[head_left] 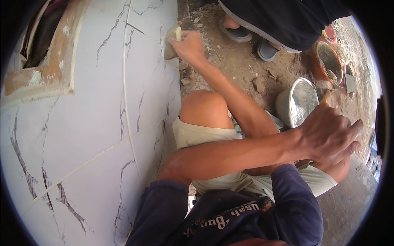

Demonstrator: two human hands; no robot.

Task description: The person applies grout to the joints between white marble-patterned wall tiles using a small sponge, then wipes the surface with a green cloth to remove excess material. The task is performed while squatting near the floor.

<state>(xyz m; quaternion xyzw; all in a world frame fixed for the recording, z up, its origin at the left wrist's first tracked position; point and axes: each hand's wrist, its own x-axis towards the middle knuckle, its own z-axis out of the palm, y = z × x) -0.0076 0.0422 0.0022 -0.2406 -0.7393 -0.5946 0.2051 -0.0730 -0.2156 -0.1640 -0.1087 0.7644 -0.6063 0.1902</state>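
My arms cross. My right hand (189,46) reaches forward and left under my left arm. Its fingers close on a pale yellow sponge (169,48), which lies against the right part of a white tiled wall (98,119) with dark marble-like veins and light joint lines. My left arm lies across my lap toward the right. There my left hand (330,133) is closed above my bent knee, fingers curled. Whatever it may hold is hidden. Beyond it stands a light grey bucket (283,104) with what looks like water inside.
A worn wooden frame (45,82) borders an opening at the upper left. Another person in dark clothes and grey sandals (267,52) stands close on the dirt ground (246,71). At the far right sit an orange bucket (315,65) and a flat grey piece (350,83).
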